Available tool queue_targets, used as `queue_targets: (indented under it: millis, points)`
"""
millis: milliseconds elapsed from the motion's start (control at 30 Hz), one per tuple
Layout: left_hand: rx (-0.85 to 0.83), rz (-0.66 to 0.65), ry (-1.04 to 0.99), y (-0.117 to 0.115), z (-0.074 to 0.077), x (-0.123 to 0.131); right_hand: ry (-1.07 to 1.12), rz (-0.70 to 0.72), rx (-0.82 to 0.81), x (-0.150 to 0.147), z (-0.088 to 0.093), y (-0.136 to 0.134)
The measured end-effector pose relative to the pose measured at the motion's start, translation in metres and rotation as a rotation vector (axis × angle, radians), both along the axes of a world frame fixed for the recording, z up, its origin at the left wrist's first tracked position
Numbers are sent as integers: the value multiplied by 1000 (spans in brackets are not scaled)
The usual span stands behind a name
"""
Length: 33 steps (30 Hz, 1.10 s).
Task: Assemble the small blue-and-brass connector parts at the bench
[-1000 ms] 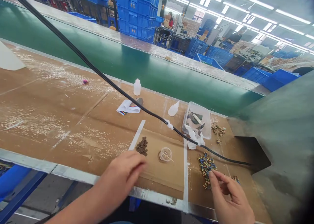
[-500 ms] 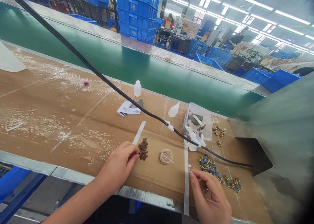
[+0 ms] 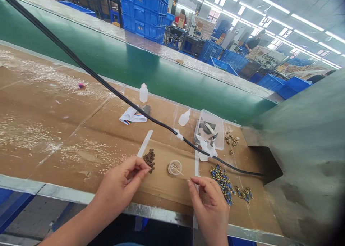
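My left hand (image 3: 118, 183) sits at the front of the cardboard-covered bench, its fingertips pinched beside a heap of small brown beads (image 3: 149, 159). My right hand (image 3: 210, 206) pinches its thumb and forefinger together near a small transparent cup (image 3: 175, 167) holding thin pale strands. Whether either pinch holds something tiny, I cannot tell. To the right of my right hand lie blue-and-yellow parts (image 3: 222, 185), with a smaller batch (image 3: 244, 194) beyond them. A white strip (image 3: 145, 143) runs behind the brown heap.
A black cable (image 3: 113, 86) crosses above the bench. Behind it stand plastic bottles (image 3: 143, 93), a transparent box of scraps (image 3: 208, 130) and brass bits (image 3: 231, 140). A green conveyor belt (image 3: 121, 68) runs behind, with stacked blue crates (image 3: 142, 12) and distant co-workers (image 3: 253, 40).
My right hand has moved left off the coloured parts toward the cup. My left hand has moved up to the brown heap. The whole view has shifted slightly left.
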<state>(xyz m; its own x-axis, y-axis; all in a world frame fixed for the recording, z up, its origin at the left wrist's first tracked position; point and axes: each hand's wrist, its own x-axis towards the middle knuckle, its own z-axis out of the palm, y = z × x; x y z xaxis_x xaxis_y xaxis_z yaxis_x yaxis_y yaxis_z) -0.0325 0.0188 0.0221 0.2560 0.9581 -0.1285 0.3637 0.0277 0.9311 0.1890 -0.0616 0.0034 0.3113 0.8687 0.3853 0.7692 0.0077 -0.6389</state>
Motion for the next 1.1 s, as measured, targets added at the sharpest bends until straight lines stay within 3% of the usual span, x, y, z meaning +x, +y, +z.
queue_targets:
  millis: [133,267,667,1100]
  points:
    - [-428,-26,-420,-7,6,20,-26,24,15,-6,-1,9]
    - [-630,21,-581,-9,1,33,-24,55,20,-11,-1,17]
    - [-729,60,-594,-7,-5,35,-91,49,45,-18,5,25]
    - [-680,52,-546,-8,-6,37,-9,8,87,-13,18,12]
